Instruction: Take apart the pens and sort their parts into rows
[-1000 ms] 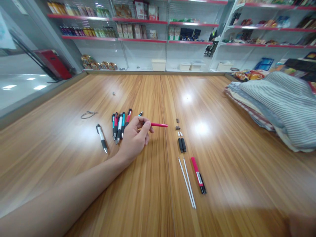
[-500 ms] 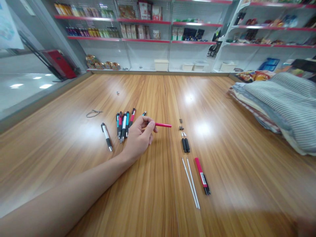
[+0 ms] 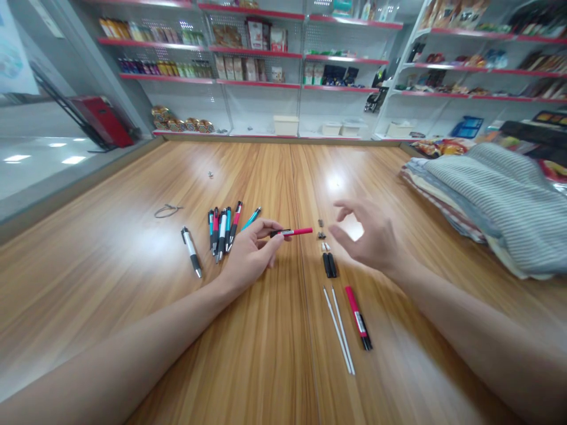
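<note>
Red pen barrel (image 3: 302, 231) pinched in the left hand (image 3: 248, 252) over the wooden desk (image 3: 248, 360), right hand (image 3: 368, 234) just beyond its tip, grip loosely parted, white refills (image 3: 342, 329) lying nearer.

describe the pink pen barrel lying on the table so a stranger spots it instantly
On the wooden table, find two thin white refills lying side by side. Just right of them lies the pink barrel, black at its near end. It is thicker than the refills; its pink lookalike is in the left hand.
</note>
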Available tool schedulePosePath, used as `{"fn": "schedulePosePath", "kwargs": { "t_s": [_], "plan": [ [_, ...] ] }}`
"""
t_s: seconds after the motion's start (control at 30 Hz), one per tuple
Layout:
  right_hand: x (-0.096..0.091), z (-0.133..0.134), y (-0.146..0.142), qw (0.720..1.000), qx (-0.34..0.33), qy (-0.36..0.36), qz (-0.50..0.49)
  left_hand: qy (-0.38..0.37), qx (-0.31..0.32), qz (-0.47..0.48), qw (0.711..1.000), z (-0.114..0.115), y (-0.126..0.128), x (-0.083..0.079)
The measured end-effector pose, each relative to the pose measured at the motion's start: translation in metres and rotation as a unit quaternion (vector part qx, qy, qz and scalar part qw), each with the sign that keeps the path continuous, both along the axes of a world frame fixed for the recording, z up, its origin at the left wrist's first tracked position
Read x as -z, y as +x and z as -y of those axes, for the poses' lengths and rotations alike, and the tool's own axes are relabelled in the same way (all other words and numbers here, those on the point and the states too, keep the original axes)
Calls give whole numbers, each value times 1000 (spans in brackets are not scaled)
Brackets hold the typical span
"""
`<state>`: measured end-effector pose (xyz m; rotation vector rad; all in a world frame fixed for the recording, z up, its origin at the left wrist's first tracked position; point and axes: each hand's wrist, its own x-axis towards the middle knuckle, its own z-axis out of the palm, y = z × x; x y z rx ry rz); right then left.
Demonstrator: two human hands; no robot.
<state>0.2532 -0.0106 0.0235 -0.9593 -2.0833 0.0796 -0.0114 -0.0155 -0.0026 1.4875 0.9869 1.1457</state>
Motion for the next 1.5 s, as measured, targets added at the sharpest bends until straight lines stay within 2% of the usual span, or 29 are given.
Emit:
{"fn": "schedulePosePath", "kwargs": {
  "t_s": [0.13,0.27,0.4,0.6,1.07,1.33,1.5],
  "plan": [
    [11,3,-15,996,-5,27,80,0,57,-16,998,3,1,1],
    [18,5,-20,993,-41,35,104,9,92,-41,995,5,2,1],
    [20,8,-20,994,-50,26,97,8,86,-46,995,6,3,2],
    [21,9,-20,997,-38,18,68,2,53,-4,999,5,4,2],
    [25,6,-18,999,-40,10,23,20,16,-39,999,7,0,-1],
    [27,6,-18,998,-51,21,16,17,25,-42,999,8,-1,-3],
    [27,6,-21,997,-59,39,22,6,71,-67,995,4,-2,1]
  ]
}}
